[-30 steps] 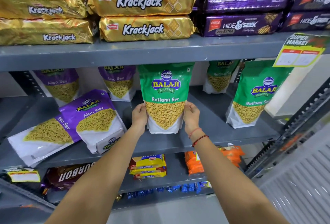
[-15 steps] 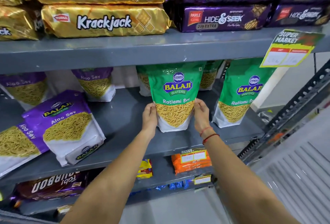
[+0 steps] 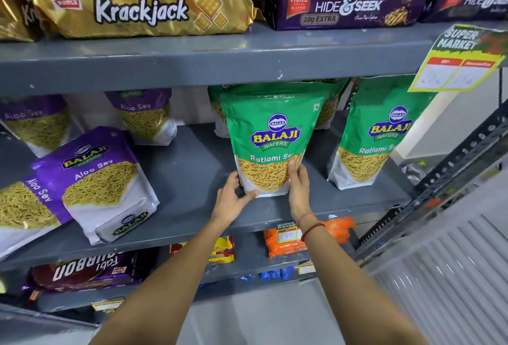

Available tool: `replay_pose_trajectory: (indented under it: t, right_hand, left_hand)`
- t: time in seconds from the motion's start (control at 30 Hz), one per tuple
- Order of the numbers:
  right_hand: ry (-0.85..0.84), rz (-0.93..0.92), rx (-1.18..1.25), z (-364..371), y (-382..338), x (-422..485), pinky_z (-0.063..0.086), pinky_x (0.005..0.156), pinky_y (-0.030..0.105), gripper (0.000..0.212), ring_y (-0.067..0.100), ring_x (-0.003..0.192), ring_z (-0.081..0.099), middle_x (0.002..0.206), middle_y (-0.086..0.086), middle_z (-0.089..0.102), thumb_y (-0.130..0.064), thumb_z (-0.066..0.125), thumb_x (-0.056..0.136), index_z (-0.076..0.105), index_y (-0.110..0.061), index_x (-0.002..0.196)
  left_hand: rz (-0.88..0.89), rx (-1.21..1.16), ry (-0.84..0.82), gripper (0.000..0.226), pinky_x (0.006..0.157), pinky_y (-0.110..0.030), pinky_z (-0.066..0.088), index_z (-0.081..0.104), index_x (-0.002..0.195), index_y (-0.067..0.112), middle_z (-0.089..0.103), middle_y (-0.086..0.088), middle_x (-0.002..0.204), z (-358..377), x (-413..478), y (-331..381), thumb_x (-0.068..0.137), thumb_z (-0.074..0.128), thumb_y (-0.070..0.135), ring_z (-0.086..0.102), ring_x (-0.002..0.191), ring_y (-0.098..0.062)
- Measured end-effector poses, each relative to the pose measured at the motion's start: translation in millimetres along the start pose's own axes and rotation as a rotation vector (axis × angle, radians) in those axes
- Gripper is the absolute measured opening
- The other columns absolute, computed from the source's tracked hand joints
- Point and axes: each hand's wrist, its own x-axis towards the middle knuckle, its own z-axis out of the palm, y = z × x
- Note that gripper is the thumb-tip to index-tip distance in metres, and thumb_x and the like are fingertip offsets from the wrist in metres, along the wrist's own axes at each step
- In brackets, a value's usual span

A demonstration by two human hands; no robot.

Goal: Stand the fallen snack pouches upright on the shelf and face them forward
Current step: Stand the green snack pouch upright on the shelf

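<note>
A green pouch [image 3: 270, 141] is seen upright on the grey shelf [image 3: 189, 169], with its printed front turned forward. It is held low down from both sides: the right hand [image 3: 299, 189] is closed on its lower right edge, with the thumb laid on the front, and the left hand [image 3: 233, 199] is at its lower left corner with the fingers spread and the thumb touching the bottom edge. Whether the left hand really grips it cannot be told. A red thread [image 3: 312, 228] is worn on the right wrist. Right of the green pouch, a second green pouch [image 3: 376, 136] is standing upright and is well apart from it. Just behind the green pouch, more green pouches are partly hidden. Left of the green pouch, a purple pouch [image 3: 101, 182] is lying tilted on its back, and it is overlapping another purple pouch [image 3: 24, 201] that is fallen sideways at the picture edge. Behind these, two purple pouches are standing at the back wall. Above the green pouch, gold biscuit packs [image 3: 143, 6] and dark purple biscuit packs [image 3: 349, 4] are stacked on the upper shelf.
</note>
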Motion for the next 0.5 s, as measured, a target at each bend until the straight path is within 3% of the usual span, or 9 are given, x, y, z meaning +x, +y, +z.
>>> replay_pose_trajectory:
  t: [0.27,0.37,0.5]
  right_hand:
    - [-0.017,0.042,-0.081,6.5,-10.2,4.6,0.044,0.084,0.016,0.032,-0.004,0.101,0.058,0.108,-0.015,0.063,-0.051,0.049,0.092,0.053,-0.027,0.112]
    - [0.139,-0.049,-0.042,9.7,-11.8,-7.2,0.046,0.082,0.011,0.026,-0.007,0.096,0.061,0.11,-0.003,0.064,-0.038,0.054,0.094,0.055,-0.02,0.112]
    - [0.438,-0.254,-0.161,29.8,-14.0,-33.1,0.045,0.088,0.023,0.033,0.022,0.101,0.057,0.11,0.014,0.058,-0.03,0.053,0.095,0.056,-0.002,0.111]
  left_hand:
    - [-0.053,0.102,0.039,0.064,0.104,-0.045,0.044,0.044,0.129,0.016,0.06,-0.01,0.131,-0.8,12.5,8.8,0.075,0.076,0.023,0.051,0.126,-0.029]
    - [-0.05,0.07,0.044,0.082,0.104,-0.04,0.041,0.033,0.141,0.015,0.055,-0.012,0.137,-7.0,2.9,8.7,0.073,0.078,0.024,0.051,0.128,-0.026]
    - [0.034,0.034,0.191,0.071,0.106,-0.036,0.042,0.038,0.139,0.013,0.057,-0.014,0.134,-41.8,-25.1,11.6,0.078,0.073,0.028,0.054,0.124,-0.021]
